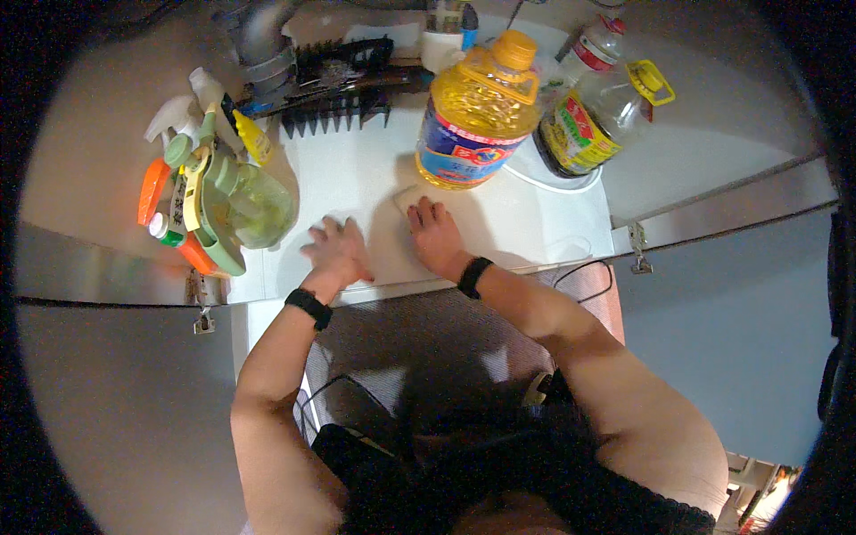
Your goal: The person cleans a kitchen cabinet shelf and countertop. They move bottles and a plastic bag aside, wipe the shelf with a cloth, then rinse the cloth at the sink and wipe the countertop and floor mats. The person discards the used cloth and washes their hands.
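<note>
Inside a low cabinet, my left hand [336, 252] is spread with its fingers apart over the white shelf liner [348, 174], holding nothing. My right hand [435, 234] lies at the front of a large bottle of yellow cooking oil [478, 114], its fingertips on a thin, pale flat piece [406, 199]; whether it grips this piece I cannot tell. The oil bottle stands upright with an orange cap. To its right a bottle with dark liquid and a yellow handled cap [582, 130] rests on a white round tray or lid [555, 182].
At the left stand a green caddy [217, 234] with spray bottles, a green translucent bottle [261, 206] and a yellow bottle [253, 139]. Behind are a grey drain pipe [267, 63], black spiked racks [334, 117] and a red-capped bottle [595, 50]. Open doors with metal hinges [640, 247] flank me.
</note>
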